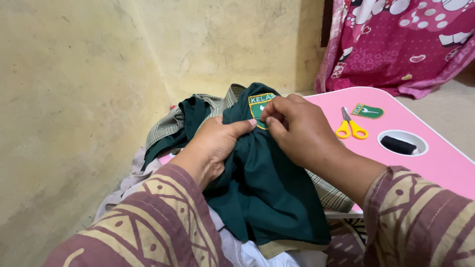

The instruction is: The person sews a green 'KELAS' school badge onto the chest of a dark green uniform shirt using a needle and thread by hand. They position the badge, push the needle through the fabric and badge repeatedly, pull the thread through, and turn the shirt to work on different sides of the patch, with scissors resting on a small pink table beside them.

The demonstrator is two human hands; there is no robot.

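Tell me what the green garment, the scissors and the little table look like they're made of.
Green garment: woven cloth, matte, judging by its soft folds. Scissors: grey metal blades, glossy yellow handles that look like plastic. Pink table: smooth and faintly shiny with a white edge, probably plastic or laminate.

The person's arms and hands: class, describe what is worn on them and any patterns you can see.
Both arms wear long, loose sleeves, the left sleeve and right sleeve, of maroon-purple cloth printed with beige-tan bands, curved lines and small dots. The cuffs end at the wrists. The left hand and right hand are bare, with no gloves; no rings or watch show.
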